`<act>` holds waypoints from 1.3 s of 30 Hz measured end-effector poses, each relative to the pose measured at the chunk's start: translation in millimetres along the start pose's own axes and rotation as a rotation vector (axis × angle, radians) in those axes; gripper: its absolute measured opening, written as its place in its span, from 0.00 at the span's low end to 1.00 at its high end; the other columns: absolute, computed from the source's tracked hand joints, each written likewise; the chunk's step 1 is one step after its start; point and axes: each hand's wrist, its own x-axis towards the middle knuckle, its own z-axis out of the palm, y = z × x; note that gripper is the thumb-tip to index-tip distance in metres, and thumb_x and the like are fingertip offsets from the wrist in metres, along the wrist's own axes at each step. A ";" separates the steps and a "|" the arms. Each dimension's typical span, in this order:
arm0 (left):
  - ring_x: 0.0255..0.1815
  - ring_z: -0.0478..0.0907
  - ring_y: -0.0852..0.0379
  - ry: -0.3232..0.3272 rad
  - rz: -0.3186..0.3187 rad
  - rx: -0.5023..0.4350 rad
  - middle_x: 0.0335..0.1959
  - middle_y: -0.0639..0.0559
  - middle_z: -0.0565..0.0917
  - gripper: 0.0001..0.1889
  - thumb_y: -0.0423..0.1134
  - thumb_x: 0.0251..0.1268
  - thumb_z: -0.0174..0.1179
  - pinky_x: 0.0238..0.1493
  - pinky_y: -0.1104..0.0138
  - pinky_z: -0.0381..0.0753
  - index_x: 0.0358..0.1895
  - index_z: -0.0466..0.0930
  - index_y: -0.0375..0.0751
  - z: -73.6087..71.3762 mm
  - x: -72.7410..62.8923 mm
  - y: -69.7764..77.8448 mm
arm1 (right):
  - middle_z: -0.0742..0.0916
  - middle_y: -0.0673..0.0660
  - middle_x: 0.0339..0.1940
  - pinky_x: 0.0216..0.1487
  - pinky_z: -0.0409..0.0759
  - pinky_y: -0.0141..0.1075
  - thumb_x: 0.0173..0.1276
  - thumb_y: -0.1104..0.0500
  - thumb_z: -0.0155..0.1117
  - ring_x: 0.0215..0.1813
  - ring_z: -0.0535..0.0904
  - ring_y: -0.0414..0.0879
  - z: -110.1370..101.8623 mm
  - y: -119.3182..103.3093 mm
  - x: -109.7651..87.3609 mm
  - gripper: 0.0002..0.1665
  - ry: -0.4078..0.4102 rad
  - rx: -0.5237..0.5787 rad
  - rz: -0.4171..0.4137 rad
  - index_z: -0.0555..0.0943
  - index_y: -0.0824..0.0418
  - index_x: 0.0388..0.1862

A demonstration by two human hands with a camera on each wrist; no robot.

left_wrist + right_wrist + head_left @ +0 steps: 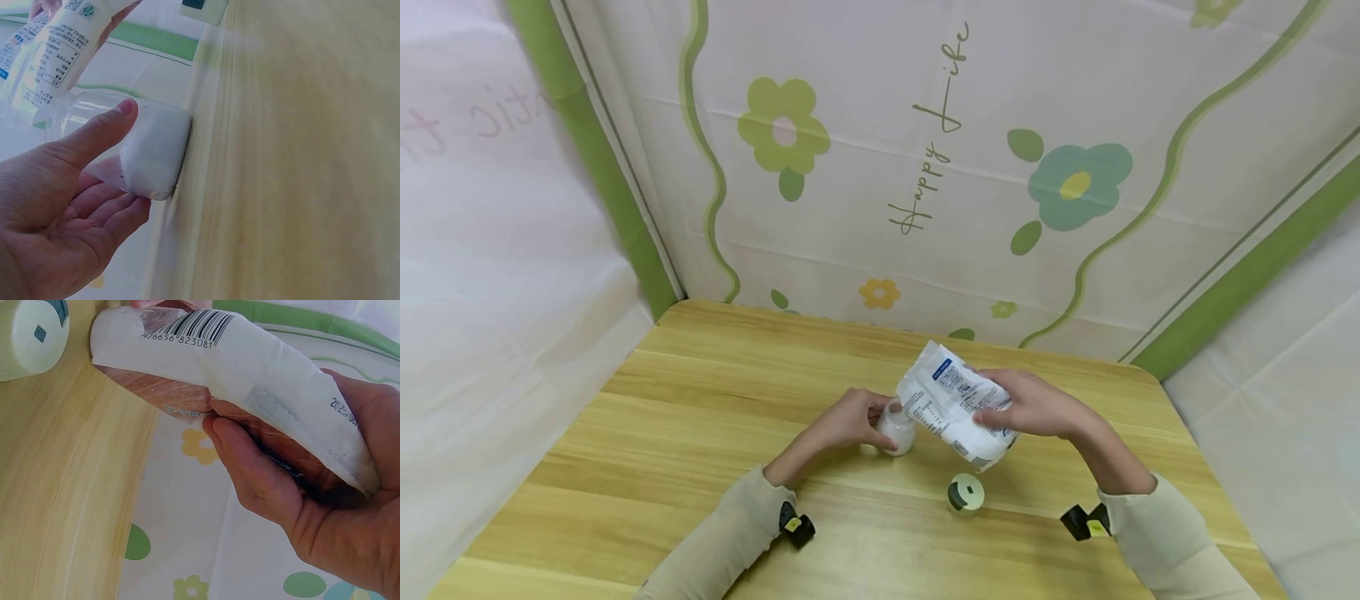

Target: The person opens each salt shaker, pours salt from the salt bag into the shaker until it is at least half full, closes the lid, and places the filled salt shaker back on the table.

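My left hand [852,419] holds a small clear jar [897,429] upright on the table, thumb on one side and fingers on the other. White contents [156,150] fill the lower part of the jar in the left wrist view. With my right hand [1032,403] I grip a printed white plastic packet [955,408], tilted so that its narrow end is at the jar's mouth. A barcode and a brown wood-patterned part of the packet [206,356] show in the right wrist view. Whether anything is flowing out cannot be seen.
A pale green round piece [967,493] with a dark mark, perhaps a lid, lies on the wooden table [700,467] in front of the packet. White curtains [850,208] with flowers and green bands stand behind the table and at both sides.
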 end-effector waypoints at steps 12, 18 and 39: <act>0.49 0.83 0.59 0.001 0.014 0.012 0.55 0.43 0.86 0.32 0.38 0.46 0.80 0.50 0.66 0.84 0.59 0.82 0.37 -0.2 0.6 -2.5 | 0.88 0.55 0.45 0.40 0.82 0.33 0.68 0.57 0.66 0.38 0.85 0.39 -2.3 -2.4 -0.9 0.32 0.003 -0.006 -0.009 0.72 0.69 0.67; 0.50 0.83 0.58 -0.001 0.013 0.013 0.55 0.43 0.86 0.32 0.38 0.46 0.80 0.51 0.65 0.84 0.59 0.82 0.37 -0.1 0.8 -2.8 | 0.88 0.55 0.45 0.40 0.82 0.33 0.68 0.56 0.66 0.38 0.85 0.39 -3.6 -3.6 -0.8 0.31 -0.006 0.001 -0.002 0.72 0.69 0.66; 0.54 0.84 0.53 0.001 0.014 -0.015 0.55 0.41 0.85 0.32 0.36 0.46 0.79 0.52 0.64 0.84 0.59 0.81 0.35 -0.1 -0.5 -0.3 | 0.88 0.56 0.44 0.40 0.82 0.33 0.68 0.57 0.66 0.38 0.85 0.39 -3.4 -3.3 -1.0 0.31 0.003 -0.018 0.005 0.72 0.68 0.66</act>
